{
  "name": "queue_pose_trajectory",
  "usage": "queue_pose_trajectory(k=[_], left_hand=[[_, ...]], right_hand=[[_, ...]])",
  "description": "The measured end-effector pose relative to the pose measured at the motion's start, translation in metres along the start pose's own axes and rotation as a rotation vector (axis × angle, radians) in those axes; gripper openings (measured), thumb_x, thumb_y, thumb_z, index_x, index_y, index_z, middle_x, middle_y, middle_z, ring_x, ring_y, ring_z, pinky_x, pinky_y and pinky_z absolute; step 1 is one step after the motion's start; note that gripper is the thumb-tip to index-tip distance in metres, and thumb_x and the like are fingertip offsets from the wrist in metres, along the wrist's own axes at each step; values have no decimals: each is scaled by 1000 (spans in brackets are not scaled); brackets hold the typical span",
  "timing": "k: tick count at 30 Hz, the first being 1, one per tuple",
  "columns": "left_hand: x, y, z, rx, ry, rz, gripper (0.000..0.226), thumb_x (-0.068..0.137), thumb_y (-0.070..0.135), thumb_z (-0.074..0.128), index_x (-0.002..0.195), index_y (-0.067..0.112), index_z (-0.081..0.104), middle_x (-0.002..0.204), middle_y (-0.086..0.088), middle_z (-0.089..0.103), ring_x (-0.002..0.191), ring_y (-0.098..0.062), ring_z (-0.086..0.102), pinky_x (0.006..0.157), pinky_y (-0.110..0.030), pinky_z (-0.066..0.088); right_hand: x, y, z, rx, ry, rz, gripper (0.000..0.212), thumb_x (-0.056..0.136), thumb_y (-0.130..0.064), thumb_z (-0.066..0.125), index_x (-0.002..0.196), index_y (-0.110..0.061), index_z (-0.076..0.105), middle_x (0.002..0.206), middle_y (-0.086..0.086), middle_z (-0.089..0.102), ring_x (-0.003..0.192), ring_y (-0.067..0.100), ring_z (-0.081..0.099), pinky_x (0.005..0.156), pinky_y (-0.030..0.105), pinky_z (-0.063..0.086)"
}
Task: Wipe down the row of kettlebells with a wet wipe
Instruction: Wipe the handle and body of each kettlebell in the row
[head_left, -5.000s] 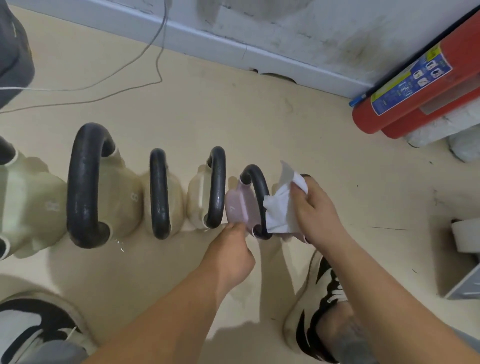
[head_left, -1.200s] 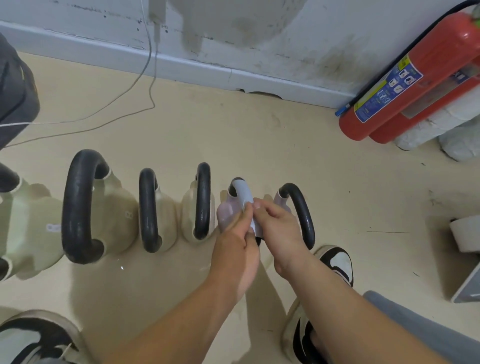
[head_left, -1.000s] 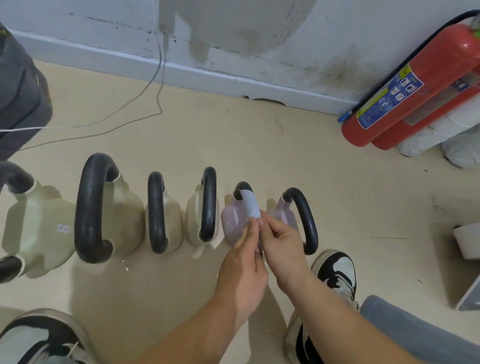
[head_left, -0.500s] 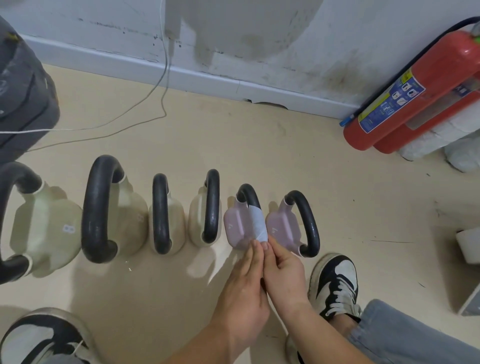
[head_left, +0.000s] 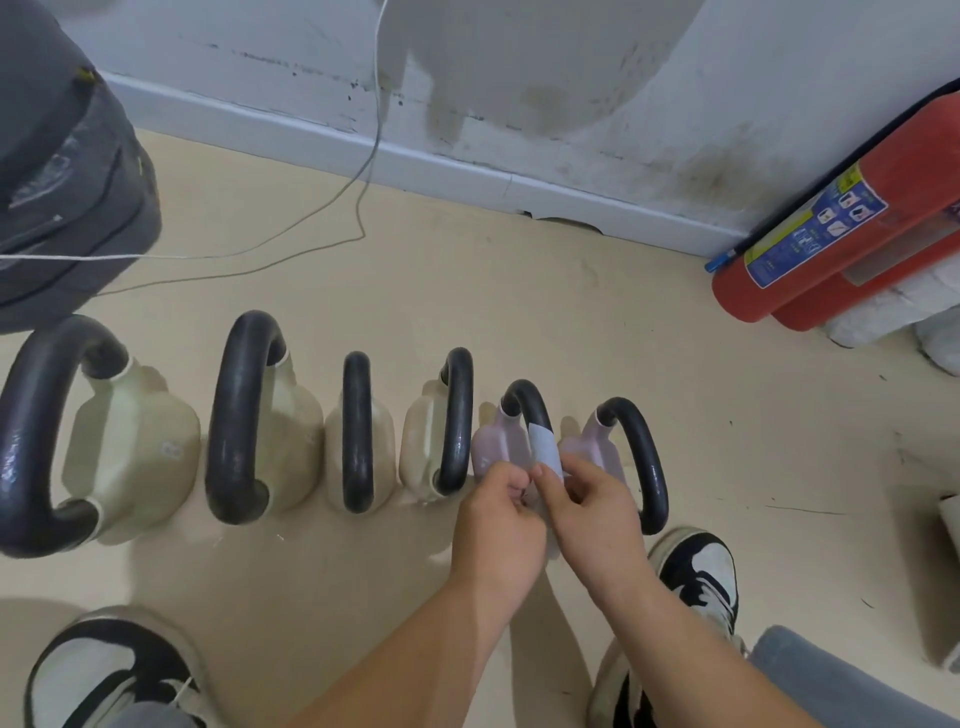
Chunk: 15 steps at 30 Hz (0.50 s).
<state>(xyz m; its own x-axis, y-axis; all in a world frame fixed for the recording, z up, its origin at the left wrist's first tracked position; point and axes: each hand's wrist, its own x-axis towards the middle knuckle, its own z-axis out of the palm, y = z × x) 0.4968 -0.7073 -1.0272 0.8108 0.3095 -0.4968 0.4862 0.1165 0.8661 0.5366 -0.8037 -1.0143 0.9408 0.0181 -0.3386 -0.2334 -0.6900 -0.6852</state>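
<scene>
Currently: white wet wipe (head_left: 544, 448) is looped over the black loop handle (head_left: 524, 402) of the pale pink kettlebell (head_left: 493, 447), fifth along the floor row. Left hand (head_left: 498, 525) and right hand (head_left: 597, 519) meet at its near side, fingers (head_left: 543, 474) curled, pinching the wipe's ends. Second pink kettlebell (head_left: 592, 449) sits just beside it on the right, four cream kettlebells (head_left: 293, 431) packed close on the left. Black-and-white shoe (head_left: 701, 571) is close behind the right hand. Bare beige floor (head_left: 519, 312) runs open to the white skirting board (head_left: 441, 166); red fire extinguisher (head_left: 831, 228) lies far right.
</scene>
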Motion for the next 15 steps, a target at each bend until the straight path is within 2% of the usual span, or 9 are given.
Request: queue_pose_trajectory(k=[2,4,7,9,11,13,15], left_hand=[[1,0,-1,20,1,-30,14,92,2,52,89,12,62,83,5,63,83,-18,61,75,-22,49],[1,-2,0,46,13,-51,9,95,13,56,90,16,63,85,3,69,89,-21,68,81,-32,54],[-1,-2,-1,76,5,-63,8,91,26,59,88,19,63,83,2,71,87,-21,68,84,-39,57],[-3,-2,-2,111,-36,-83,14,84,21,53,94,22,62,90,2,71,91,-20,67,88,-40,56],[-5,-2,-3,157,-57,-91,24,86,12,52,104,24,62,102,1,69,99,-20,65,92,-38,54],[-6,-3,-3,162,-57,-85,29,89,8,54,111,24,62,109,2,68,104,-19,64,94,-35,53],[-5,-6,-3,170,-50,-74,25,90,9,56,110,23,63,105,4,68,101,-17,64,93,-34,53]], right_hand=[[-5,1,4,-132,18,-38,20,101,-40,57,88,-26,64,63,3,62,53,8,52,50,19,39],[-10,0,8,-226,22,-44,19,103,-40,51,94,-25,58,67,-2,62,58,9,56,49,23,37],[-16,8,19,-294,-24,21,13,103,-32,49,108,-22,43,74,-4,62,63,14,60,48,29,35],[-21,21,28,-340,-52,46,23,102,-30,50,114,-23,31,74,-4,60,59,11,56,45,27,30],[-25,35,36,-326,-71,63,27,102,-31,50,110,-25,25,72,-6,58,55,7,52,45,26,30],[-25,45,42,-321,-102,104,29,101,-35,51,103,-27,24,71,-9,59,57,8,56,46,29,34],[-24,50,47,-328,-113,109,30,99,-39,52,105,-29,25,76,-9,64,66,15,64,53,33,41]])
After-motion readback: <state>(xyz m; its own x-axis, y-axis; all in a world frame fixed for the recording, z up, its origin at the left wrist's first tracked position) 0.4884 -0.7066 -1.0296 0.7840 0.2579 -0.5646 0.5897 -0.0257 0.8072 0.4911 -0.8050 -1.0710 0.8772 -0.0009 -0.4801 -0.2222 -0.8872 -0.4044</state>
